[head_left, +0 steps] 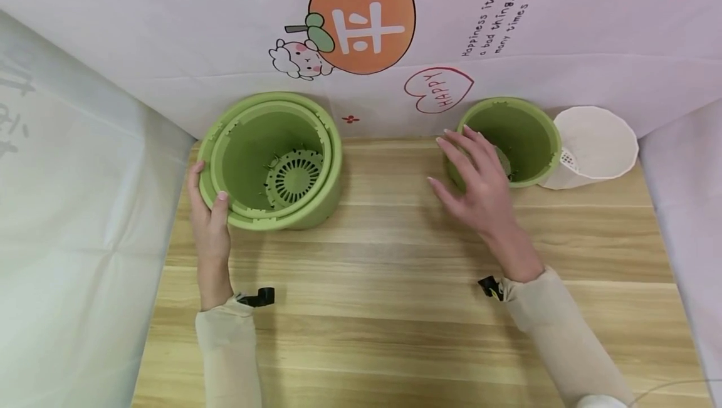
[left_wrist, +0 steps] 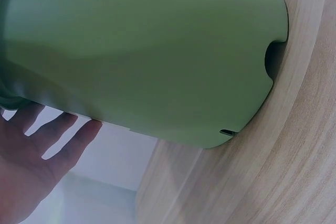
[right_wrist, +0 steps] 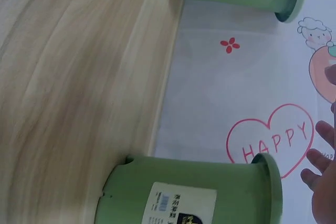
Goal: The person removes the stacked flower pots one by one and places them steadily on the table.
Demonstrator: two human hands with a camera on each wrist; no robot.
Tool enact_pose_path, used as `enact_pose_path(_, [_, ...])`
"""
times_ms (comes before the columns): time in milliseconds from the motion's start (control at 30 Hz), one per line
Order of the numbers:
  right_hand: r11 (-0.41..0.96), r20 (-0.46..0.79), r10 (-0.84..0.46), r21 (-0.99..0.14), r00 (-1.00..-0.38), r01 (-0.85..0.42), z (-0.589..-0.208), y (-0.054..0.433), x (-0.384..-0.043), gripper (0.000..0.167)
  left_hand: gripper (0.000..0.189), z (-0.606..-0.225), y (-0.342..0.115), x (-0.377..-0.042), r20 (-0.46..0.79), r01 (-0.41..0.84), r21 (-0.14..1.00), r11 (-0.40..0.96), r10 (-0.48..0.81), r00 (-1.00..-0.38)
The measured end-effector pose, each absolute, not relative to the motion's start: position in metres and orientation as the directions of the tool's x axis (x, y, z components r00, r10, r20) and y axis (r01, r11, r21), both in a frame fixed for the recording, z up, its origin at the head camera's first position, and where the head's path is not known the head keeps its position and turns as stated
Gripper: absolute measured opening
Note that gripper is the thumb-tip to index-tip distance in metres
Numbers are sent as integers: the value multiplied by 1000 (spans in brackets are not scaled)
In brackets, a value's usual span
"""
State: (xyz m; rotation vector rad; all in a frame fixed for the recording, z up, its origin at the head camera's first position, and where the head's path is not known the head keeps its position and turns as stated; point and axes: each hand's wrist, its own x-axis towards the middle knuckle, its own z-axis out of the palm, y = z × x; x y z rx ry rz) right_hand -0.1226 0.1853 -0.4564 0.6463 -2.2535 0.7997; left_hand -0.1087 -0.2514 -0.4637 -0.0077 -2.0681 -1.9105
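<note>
Left fingers round nested pots, right fingers spread, empty (smaller pot beside basket)

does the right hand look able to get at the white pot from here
Likely yes: the right hand looks empty, and the near rim of the white pot seems free. The small green pot stands between, so the hand must pass over or around.

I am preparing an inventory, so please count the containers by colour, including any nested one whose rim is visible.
Green: 3 (outer pot, inner pot nested in it, single pot)
White: 1 (tub)
Total: 4
</note>
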Motion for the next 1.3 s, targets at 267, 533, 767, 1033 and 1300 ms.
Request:
enact_pose_path(267, [712,673,-274,-338,-687,-615,-449,181,-128,60,59,-465,-251,-108,241,229,970,77,-217,-946])
enact_pose_path(533, [706,659,-298,-334,-690,-624,-445,175,-130,59,60,-463,-251,-107,234,217,971,98,-217,-948])
enact_pose_path(767, [679,659,-337,-325,-672,-659,-440,166,-132,58,60,-461,-251,-108,247,235,969,81,-220,-944])
enact_pose_path(1033, [654,665,-385,-292,-640,-698,-432,150,-136,53,59,-460,-255,-110,243,231,970,81,-216,-946])
enact_pose_path(1300, [629,651,-421,-292,-631,-721,-431,142,-133,47,60,-461,-252,-107,213,203,977,71,-195,-957])
